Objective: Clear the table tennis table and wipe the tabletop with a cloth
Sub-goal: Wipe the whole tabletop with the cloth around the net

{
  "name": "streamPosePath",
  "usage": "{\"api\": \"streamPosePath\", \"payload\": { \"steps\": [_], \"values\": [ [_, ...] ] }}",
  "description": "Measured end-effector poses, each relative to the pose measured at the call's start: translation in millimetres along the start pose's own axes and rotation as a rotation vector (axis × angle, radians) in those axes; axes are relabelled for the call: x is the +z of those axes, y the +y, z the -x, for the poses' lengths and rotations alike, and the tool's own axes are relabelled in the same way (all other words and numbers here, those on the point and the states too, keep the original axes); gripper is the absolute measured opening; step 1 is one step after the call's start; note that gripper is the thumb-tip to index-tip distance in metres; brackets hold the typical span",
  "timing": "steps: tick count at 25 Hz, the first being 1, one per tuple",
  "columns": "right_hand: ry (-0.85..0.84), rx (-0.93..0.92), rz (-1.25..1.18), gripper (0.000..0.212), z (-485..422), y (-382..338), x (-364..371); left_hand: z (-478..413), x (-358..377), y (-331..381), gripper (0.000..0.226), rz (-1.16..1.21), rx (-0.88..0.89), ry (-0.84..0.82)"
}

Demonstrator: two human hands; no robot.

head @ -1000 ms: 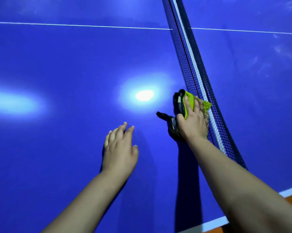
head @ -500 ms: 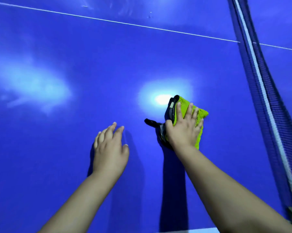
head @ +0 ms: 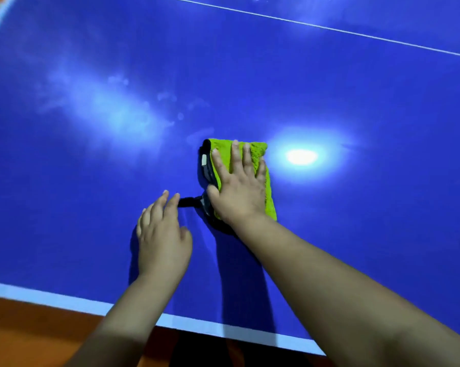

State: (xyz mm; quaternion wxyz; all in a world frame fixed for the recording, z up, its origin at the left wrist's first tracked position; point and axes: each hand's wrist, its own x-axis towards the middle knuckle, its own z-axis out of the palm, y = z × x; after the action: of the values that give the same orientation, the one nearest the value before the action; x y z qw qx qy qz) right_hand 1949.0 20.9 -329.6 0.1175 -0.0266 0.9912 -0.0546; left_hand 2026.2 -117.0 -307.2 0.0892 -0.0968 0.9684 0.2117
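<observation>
A folded cloth (head: 258,157), lime green with a dark underside and a black strap sticking out to the left, lies flat on the blue table tennis tabletop (head: 356,221). My right hand (head: 238,186) presses down on it with straight, spread fingers. My left hand (head: 162,242) rests flat on the tabletop just left of the cloth, its fingertips close to the black strap. Smudges and faint prints show on the surface to the upper left of the cloth.
The table's white near edge line (head: 64,300) runs along the bottom, with orange floor (head: 24,335) below it. A thin white centre line (head: 329,27) crosses the top right. Bright lamp glare (head: 301,156) sits right of the cloth.
My right hand has slid the cloth leftward away from the net, which has left the view. The left hand has kept pace beside it, and the near table edge has come into sight.
</observation>
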Motion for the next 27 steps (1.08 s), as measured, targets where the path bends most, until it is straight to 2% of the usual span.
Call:
{"api": "streamPosePath", "payload": {
  "steps": [4,8,20,24,27],
  "values": [
    [-0.011,-0.231,-0.018,0.075,53,9,14,20,2,19,0.068,-0.003,-0.003,0.014],
    [-0.023,-0.238,-0.052,0.073,88,71,16,46,22,75,0.07,-0.023,0.071,-0.023],
    [0.051,0.272,-0.105,0.072,168,363,-12,148,137,277,0.056,-0.064,0.465,-0.191],
    [0.086,0.447,-0.124,0.07,203,456,-12,182,171,319,0.056,-0.077,0.592,-0.255],
    [0.107,0.548,-0.136,0.07,226,499,-12,196,182,331,0.057,-0.09,0.646,-0.28]
  ]
}}
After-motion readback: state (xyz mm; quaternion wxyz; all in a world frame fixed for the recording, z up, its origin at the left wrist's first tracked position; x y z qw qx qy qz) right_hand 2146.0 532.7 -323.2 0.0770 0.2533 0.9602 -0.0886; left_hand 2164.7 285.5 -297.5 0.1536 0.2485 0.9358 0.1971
